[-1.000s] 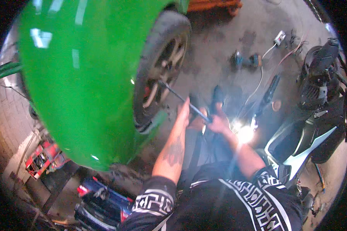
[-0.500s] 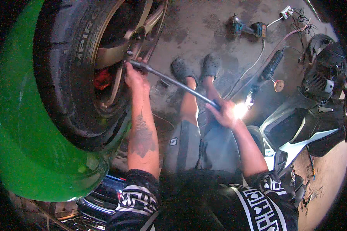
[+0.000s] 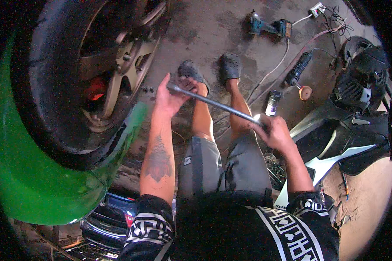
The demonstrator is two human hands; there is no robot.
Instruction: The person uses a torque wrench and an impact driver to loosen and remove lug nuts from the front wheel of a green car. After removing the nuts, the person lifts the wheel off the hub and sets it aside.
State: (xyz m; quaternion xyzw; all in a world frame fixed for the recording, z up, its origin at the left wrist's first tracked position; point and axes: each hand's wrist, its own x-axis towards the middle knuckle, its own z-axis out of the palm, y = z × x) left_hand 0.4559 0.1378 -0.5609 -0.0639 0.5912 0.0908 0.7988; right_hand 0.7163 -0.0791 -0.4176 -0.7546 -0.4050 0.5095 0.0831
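A long-handled metal wrench [image 3: 217, 104] stretches slantwise between my hands, off the wheel. My right hand [image 3: 275, 134] is wrapped round its lower right end, and a bright glint shows beside the knuckles. At the other end, the wrench's head lies across the palm of my left hand [image 3: 172, 98], whose thumb and fingers are spread. Left of that hand is the car wheel [image 3: 122, 61], with bronze spokes, a black tyre [image 3: 52, 82] and a red part behind the spokes. Its hub is uncovered to view.
The green car body [image 3: 43, 178] curves round the tyre. On the floor lie a cordless power tool [image 3: 270, 27], a corded tool with a tan disc [image 3: 301, 69], a black cylinder [image 3: 272, 102] and small dark pieces [image 3: 148, 89]. A black-and-white motorbike [image 3: 339, 152] stands at right.
The wrench has come away from the wheel, toward the right. My left hand has loosened from its head and spread. The glare by my right hand has shrunk, and the view has shifted.
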